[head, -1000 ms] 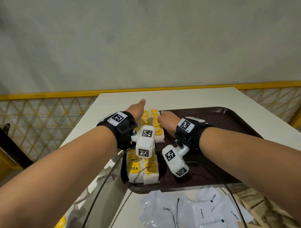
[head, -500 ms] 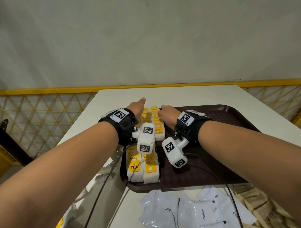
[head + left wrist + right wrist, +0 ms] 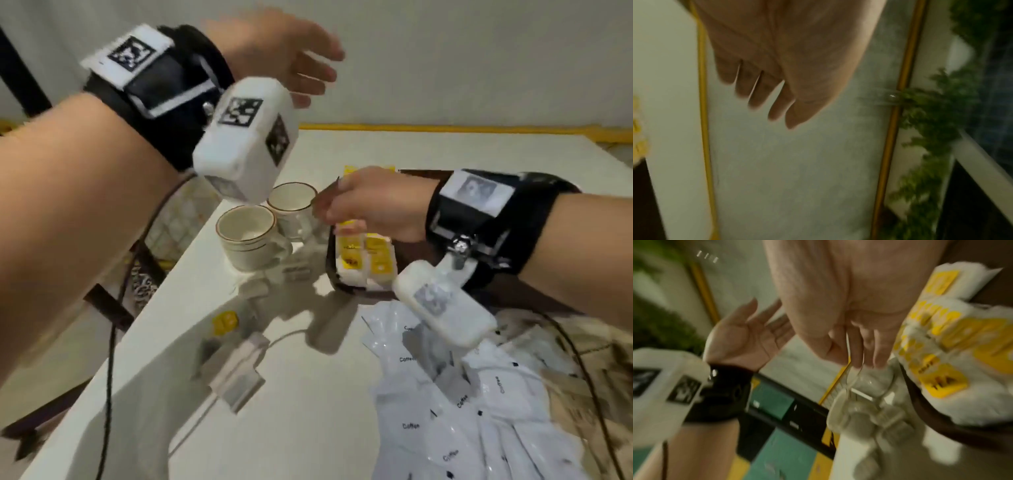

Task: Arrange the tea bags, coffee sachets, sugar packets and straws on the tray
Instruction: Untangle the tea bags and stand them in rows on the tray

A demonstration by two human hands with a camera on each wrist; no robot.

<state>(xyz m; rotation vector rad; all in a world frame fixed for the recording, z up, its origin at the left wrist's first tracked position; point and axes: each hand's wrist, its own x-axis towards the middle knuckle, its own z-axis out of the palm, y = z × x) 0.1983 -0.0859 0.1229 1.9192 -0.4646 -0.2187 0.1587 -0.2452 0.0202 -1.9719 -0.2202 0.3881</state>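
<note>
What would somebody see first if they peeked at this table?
Probably the yellow-labelled tea bags packed at the near-left corner of the brown tray. Then two cream cups left of the tray, and a heap of white coffee sachets on the table's near side.

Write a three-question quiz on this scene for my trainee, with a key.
1. True or false: the coffee sachets lie on the table, off the tray.
2. The left hand is: A open, empty, raised; B curled round a straw; C flat on the table.
3. How many cups stand on the table beside the tray?
Key: 1 true; 2 A; 3 two.
</note>
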